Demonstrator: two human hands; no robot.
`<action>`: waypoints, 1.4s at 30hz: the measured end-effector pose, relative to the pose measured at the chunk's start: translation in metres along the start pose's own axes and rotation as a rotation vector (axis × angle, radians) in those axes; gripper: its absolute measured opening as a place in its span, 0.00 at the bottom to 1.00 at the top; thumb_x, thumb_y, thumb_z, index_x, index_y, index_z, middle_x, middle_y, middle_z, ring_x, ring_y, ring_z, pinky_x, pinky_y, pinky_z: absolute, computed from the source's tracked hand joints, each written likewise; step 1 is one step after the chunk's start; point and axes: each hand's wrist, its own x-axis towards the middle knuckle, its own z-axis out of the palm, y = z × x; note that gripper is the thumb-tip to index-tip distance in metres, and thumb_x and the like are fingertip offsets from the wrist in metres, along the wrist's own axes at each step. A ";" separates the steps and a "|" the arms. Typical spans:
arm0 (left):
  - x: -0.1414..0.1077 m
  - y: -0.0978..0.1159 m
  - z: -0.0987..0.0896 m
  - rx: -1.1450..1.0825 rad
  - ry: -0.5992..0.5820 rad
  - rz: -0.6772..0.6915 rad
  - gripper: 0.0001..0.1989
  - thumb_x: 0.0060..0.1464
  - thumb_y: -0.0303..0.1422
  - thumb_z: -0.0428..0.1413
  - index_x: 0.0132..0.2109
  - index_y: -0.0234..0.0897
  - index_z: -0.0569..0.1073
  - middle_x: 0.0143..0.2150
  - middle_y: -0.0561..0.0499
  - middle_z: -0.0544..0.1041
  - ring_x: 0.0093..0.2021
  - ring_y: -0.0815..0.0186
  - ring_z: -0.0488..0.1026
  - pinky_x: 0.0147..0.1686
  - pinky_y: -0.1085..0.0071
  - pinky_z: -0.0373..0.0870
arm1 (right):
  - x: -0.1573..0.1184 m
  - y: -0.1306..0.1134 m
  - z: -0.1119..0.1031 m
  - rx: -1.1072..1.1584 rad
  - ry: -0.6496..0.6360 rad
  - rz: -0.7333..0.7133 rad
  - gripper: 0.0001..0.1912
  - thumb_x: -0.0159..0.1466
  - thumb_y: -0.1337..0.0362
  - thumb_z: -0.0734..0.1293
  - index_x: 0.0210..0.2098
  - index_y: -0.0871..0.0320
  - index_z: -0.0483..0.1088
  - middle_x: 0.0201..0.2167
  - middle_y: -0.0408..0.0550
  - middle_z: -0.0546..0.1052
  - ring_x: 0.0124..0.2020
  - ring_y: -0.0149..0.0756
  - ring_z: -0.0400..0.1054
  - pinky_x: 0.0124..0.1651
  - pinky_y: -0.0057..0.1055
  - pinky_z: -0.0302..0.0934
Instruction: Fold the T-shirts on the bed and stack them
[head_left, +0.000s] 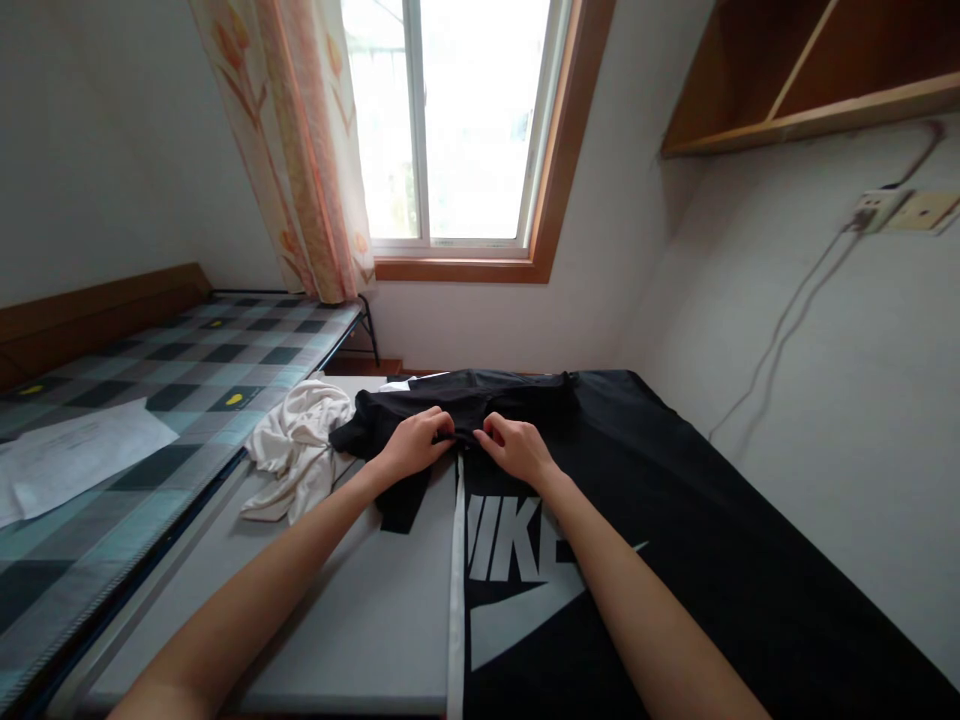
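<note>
A bunched black garment (480,392) lies across the far part of the white table (352,610); its exact kind does not show. My left hand (421,438) has its fingers closed on the garment's near edge. Close by on the right, my right hand (519,446) pinches the same edge, leaving a small gap between the hands. A flat piece of the black fabric hangs out beneath my left wrist onto the table. Under my right forearm spreads a black cloth (697,540) with large pale letters and a swoosh, its pale-edged border running down the middle.
Crumpled white clothing (304,440) rests left of the black garment. Further left stands a bed with a checkered mattress (247,345) and paper sheets (90,450) on it. A curtain (300,150) hangs by the window. Wooden shelving (810,125) and a plugged-in cable (787,320) are on the right wall.
</note>
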 end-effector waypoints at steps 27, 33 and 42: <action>0.000 0.013 -0.054 -0.517 -0.607 0.101 0.14 0.51 0.43 0.62 0.38 0.36 0.82 0.26 0.53 0.75 0.26 0.70 0.68 0.26 0.75 0.62 | 0.007 -0.021 0.054 1.014 0.222 0.330 0.27 0.49 0.62 0.70 0.49 0.57 0.68 0.47 0.50 0.76 0.49 0.42 0.69 0.56 0.42 0.63; 0.012 0.007 -0.051 -0.481 -0.099 -0.068 0.18 0.58 0.46 0.54 0.37 0.35 0.77 0.28 0.51 0.76 0.26 0.69 0.70 0.26 0.74 0.65 | 0.004 -0.032 0.046 1.036 -0.079 0.170 0.07 0.48 0.69 0.63 0.28 0.59 0.71 0.24 0.40 0.73 0.28 0.32 0.64 0.36 0.30 0.64; 0.010 0.029 -0.031 -0.206 0.015 0.119 0.13 0.63 0.32 0.49 0.46 0.40 0.77 0.45 0.48 0.74 0.37 0.68 0.72 0.38 0.71 0.70 | -0.009 -0.060 0.043 0.815 -0.515 -0.175 0.17 0.49 0.78 0.59 0.30 0.57 0.74 0.30 0.42 0.78 0.32 0.34 0.69 0.39 0.30 0.65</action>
